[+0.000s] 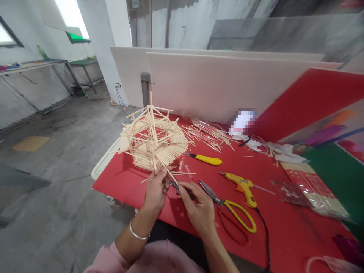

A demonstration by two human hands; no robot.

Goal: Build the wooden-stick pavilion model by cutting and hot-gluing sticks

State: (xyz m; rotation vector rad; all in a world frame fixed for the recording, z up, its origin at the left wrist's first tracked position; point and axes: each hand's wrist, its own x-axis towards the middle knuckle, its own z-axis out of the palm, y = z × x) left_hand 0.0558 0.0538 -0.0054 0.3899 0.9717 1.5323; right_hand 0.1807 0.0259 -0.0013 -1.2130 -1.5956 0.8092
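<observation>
The floor (pixel 57 182) is grey concrete, with stains and a brown flat piece of cardboard (pixel 31 143) lying on it at the left. The walls (pixel 182 22) are pale grey and look rough. A white pillar (pixel 109 45) stands near the middle. At the top left a window (pixel 72 17) gives bright daylight. Along the left wall stands a long metal table (pixel 34 66) with thin legs, and behind it a smaller green table (pixel 83 62). Large white boards (pixel 216 83) lean upright behind the red work table (pixel 284 235). A red board (pixel 309 98) leans at the right. A cable (pixel 121 100) hangs from a socket low on the pillar.
</observation>
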